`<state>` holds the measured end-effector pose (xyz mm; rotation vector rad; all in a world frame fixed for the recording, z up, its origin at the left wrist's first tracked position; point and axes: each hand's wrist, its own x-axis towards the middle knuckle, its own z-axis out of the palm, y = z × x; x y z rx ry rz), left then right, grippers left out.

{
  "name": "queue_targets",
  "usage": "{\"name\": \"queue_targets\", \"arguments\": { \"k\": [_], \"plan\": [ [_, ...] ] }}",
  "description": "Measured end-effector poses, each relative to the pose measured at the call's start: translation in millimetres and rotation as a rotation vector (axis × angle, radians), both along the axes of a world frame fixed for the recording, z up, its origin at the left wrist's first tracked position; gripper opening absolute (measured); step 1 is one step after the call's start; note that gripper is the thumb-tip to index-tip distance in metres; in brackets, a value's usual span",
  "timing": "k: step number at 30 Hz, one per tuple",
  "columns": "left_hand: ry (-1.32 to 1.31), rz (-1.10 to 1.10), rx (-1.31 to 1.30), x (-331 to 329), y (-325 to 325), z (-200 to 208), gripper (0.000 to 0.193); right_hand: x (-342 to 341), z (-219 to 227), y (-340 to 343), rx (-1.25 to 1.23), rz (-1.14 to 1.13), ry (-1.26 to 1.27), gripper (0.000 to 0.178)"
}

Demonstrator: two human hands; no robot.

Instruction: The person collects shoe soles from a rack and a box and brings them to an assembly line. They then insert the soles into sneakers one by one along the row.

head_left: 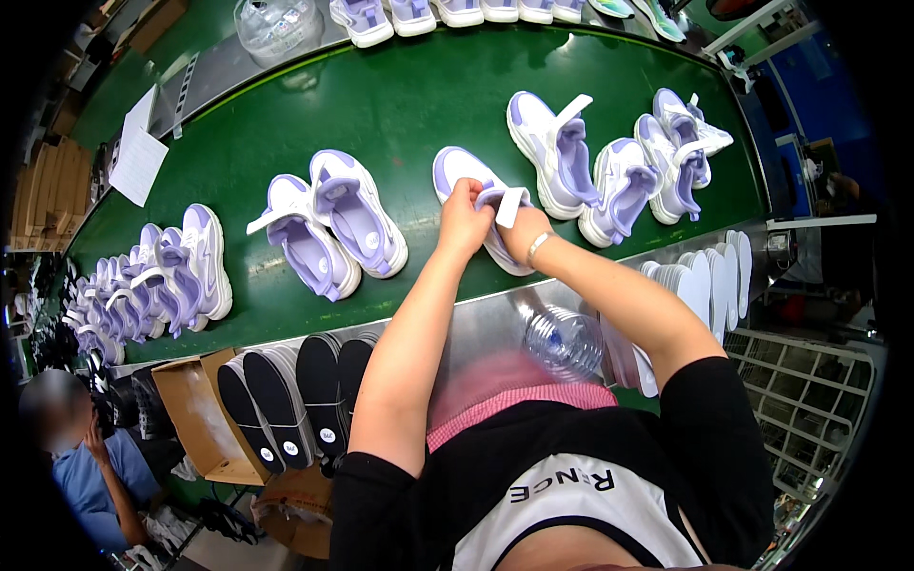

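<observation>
A white and lavender sneaker [451, 169] lies on the green work surface, toe pointing away and to the left. My left hand [465, 225] is closed on the edge of its opening, near the tongue. My right hand [523, 234], with a band at the wrist, is at the opening; its fingers are hidden by the shoe and its white strap [510, 205]. Just right of it stands a matching sneaker [535, 128] with its strap raised. Left of my hands is another pair, a sneaker [362, 214] beside a sneaker [300, 243] with its strap out sideways.
More sneakers stand at the right [624, 186], far edge [411, 14] and left [200, 257]. Black insoles [271, 400] and white insoles [700, 285] line the near edge, with a clear plastic container [564, 341] between. Paper [138, 167] lies far left. A person [105, 476] sits lower left.
</observation>
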<state>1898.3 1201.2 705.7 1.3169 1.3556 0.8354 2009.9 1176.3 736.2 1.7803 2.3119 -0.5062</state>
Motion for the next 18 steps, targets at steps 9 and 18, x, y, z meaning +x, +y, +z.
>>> {"name": "queue_targets", "arguments": {
  "k": [9,18],
  "plan": [
    [-0.024,0.054,0.011,10,-4,5,0.028,4,-12,12,-0.212,0.023,-0.066,0.025],
    [0.061,0.050,0.015,4,-4,1,0.028,-11,-17,20,-0.264,0.059,-0.179,0.040]
  ]
}}
